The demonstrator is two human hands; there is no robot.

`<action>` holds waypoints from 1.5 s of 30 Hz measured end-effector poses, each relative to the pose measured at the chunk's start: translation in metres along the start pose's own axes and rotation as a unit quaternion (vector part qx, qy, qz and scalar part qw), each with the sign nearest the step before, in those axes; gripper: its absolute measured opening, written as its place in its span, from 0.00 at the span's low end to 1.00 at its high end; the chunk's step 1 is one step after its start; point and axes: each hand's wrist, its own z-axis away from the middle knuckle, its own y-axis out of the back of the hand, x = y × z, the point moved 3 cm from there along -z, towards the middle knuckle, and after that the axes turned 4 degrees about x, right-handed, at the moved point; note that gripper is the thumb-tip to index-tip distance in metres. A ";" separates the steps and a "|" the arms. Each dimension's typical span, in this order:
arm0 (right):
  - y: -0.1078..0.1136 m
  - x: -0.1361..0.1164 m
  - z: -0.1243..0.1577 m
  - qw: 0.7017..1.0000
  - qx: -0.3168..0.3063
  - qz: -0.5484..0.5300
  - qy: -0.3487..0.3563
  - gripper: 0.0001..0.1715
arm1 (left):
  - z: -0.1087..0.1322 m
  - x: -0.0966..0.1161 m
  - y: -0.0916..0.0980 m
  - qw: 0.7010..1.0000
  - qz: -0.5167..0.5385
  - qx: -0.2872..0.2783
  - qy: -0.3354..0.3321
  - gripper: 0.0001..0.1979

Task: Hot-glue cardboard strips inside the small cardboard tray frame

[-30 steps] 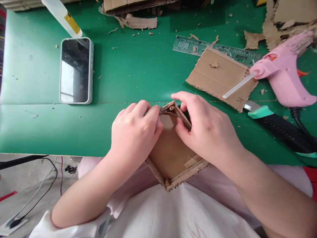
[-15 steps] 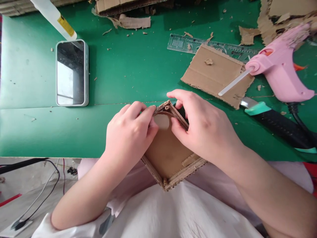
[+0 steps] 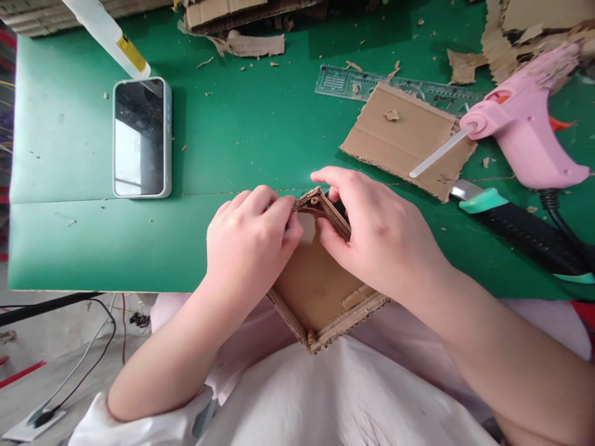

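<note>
Cardboard tray [image 3: 320, 279], one, shallow, square, low-walled, with rough corrugated edges; set cornerwise at the near edge of the green table [image 3: 223, 148], its near corner over the person's lap; whether it rests on anything cannot be told. Left hand [image 3: 251, 238]: closed in a pinch on the far left wall, thumb to the inner side, fingers bent over the outside. Right hand [image 3: 385, 226]: half curled around the far right wall, thumb inside, forefinger extended past the far corner; the other fingertips are largely hidden. Rolled cardboard bit [image 3: 315, 201], small, lodged inside that far corner; another bit at the near corner. Step in hand, by judgement: pressing or squaring the two walls at the far corner; the next move seems to call for light, even pressure, since the thin walls could bend or part. Right side of table: cardboard piece [image 3: 400, 133], flat, overlapping the clear ruler [image 3: 341, 83]; pink glue gun [image 3: 539, 124], its glue stick [image 3: 439, 152] reaching over the piece; black-and-teal knife [image 3: 515, 226], metal end just beside the piece. Left side: phone [image 3: 142, 136], face up; white tube [image 3: 100, 28], yellow-labelled, just beyond it. Far edge: torn cardboard scraps [image 3: 255, 44].
</note>
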 end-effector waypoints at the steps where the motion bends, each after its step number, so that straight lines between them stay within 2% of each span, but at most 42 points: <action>1: 0.000 0.000 0.000 1.000 -0.001 0.000 0.000 0.24 | 0.000 0.000 0.000 1.000 -0.002 0.002 -0.001 0.11; 16: 0.000 0.000 0.001 1.000 -0.012 0.003 0.000 0.23 | 0.005 -0.002 0.003 0.999 0.031 -0.027 0.001 0.14; 22: 0.003 -0.002 -0.001 1.000 -0.004 0.002 0.019 0.15 | 0.008 -0.006 0.006 0.998 0.058 -0.033 0.015 0.16; 25: 0.005 -0.004 -0.002 0.999 -0.003 -0.008 0.054 0.14 | 0.015 -0.011 0.014 0.995 0.096 -0.017 0.029 0.16; 30: 0.001 -0.007 -0.004 0.995 -0.036 -0.025 0.087 0.17 | 0.027 -0.017 0.020 0.990 0.138 0.026 0.025 0.13; 34: -0.002 -0.007 -0.004 0.995 -0.037 -0.028 0.091 0.17 | 0.031 -0.017 0.016 0.989 0.142 0.022 0.031 0.14; 39: -0.004 -0.008 -0.003 0.995 -0.026 -0.021 0.091 0.16 | 0.030 -0.015 0.016 0.986 0.159 0.043 0.015 0.14; 45: -0.005 -0.010 -0.003 0.995 -0.014 -0.020 0.096 0.15 | 0.029 -0.013 0.017 0.984 0.177 0.031 0.015 0.14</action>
